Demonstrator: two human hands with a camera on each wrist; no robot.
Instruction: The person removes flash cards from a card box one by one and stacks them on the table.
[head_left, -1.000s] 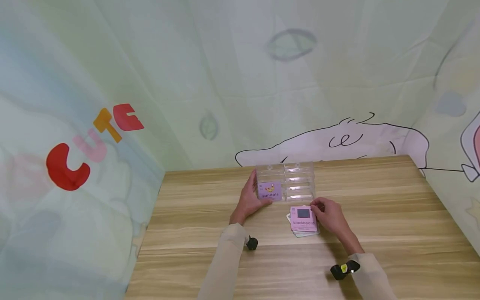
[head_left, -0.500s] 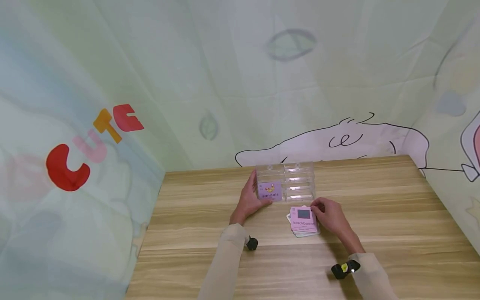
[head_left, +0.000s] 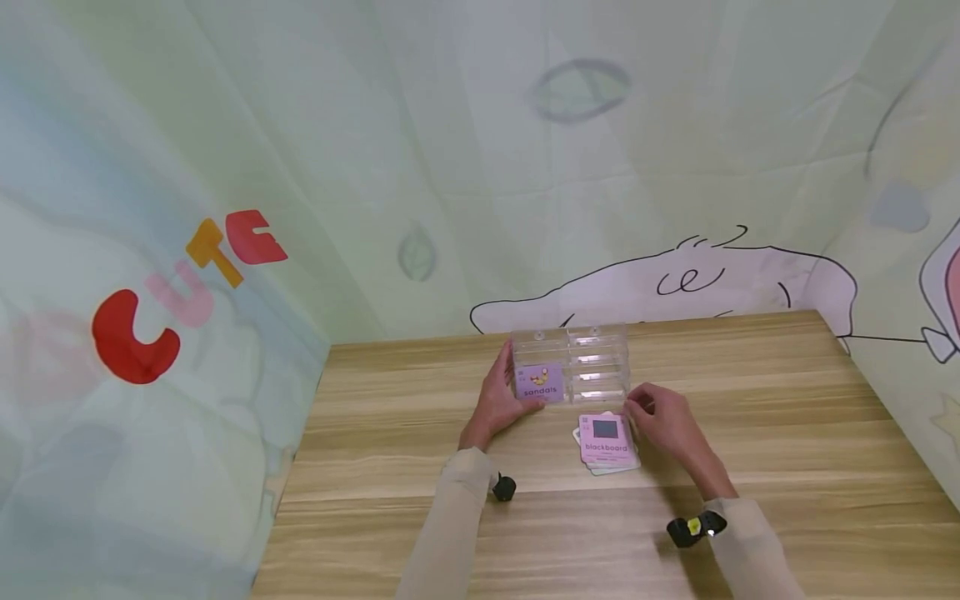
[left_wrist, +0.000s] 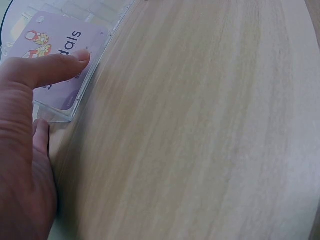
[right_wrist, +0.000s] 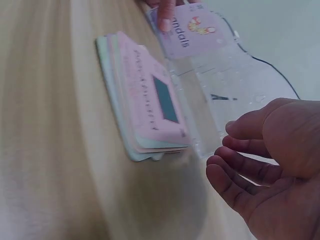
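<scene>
A clear plastic card holder (head_left: pixel 597 364) with two columns of slots stands toward the back of the table. In its lower left slot sits a purple "sandals" card (head_left: pixel 539 382). My left hand (head_left: pixel 501 402) grips the holder's left side, thumb (left_wrist: pixel 62 66) over the front of that card and the other fingers along the side. Just in front of the holder lies a stack of flash cards, topped by a pink "blackboard" card (head_left: pixel 606 442). Beside the stack's upper right corner is my right hand (head_left: pixel 666 421), its fingers loosely bent, holding nothing; the right wrist view shows a gap to the cards (right_wrist: pixel 150 100).
The wooden table (head_left: pixel 787 442) runs up to a printed cloth backdrop (head_left: pixel 480 167) at the back and left. Black wrist cameras sit on both sleeves, the right one (head_left: pixel 696 528) close over the tabletop.
My right hand has come away from the stack's top right corner, slightly right and up. The "blackboard" card has shifted a touch left. The left hand and the holder have stayed put.
</scene>
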